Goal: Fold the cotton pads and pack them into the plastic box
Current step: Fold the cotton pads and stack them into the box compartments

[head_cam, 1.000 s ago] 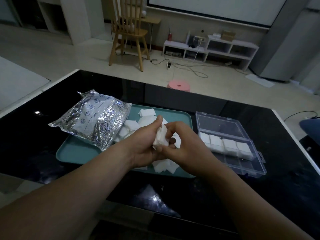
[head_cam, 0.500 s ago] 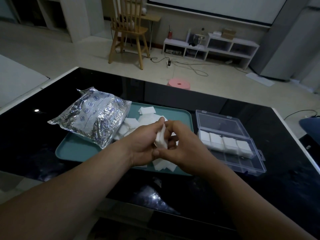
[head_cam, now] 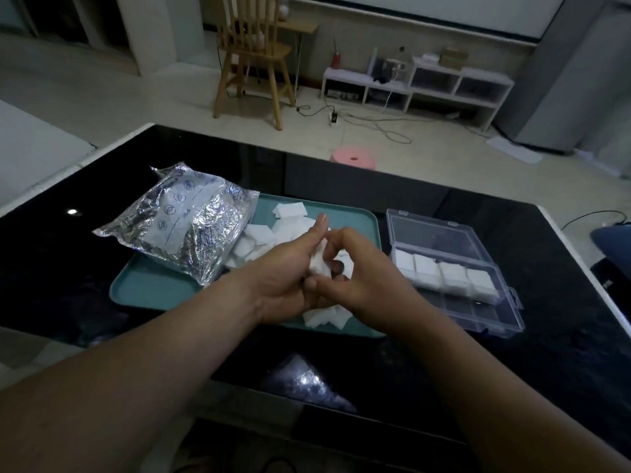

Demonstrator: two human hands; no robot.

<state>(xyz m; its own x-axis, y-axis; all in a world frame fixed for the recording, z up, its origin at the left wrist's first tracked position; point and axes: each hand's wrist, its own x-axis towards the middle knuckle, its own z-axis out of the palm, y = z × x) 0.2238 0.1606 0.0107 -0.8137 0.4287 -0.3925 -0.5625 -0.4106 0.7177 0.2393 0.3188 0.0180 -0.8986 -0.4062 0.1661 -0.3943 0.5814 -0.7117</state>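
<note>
Both hands meet over the teal tray. My left hand and my right hand pinch one white cotton pad between them, pressed into a small fold. Loose white cotton pads lie scattered on the tray behind and under my hands. To the right, the clear plastic box lies open with its lid tipped back. The far row of compartments holds several folded pads; the near row shows bare plastic.
A crinkled silver foil bag lies across the tray's left side. Everything rests on a glossy black table. Beyond it are a wooden chair, a pink stool, floor cables and a low white shelf.
The fingers have worked the pad tighter, so less of it shows between the hands. The view has shifted slightly; tray, bag and box stay where they were.
</note>
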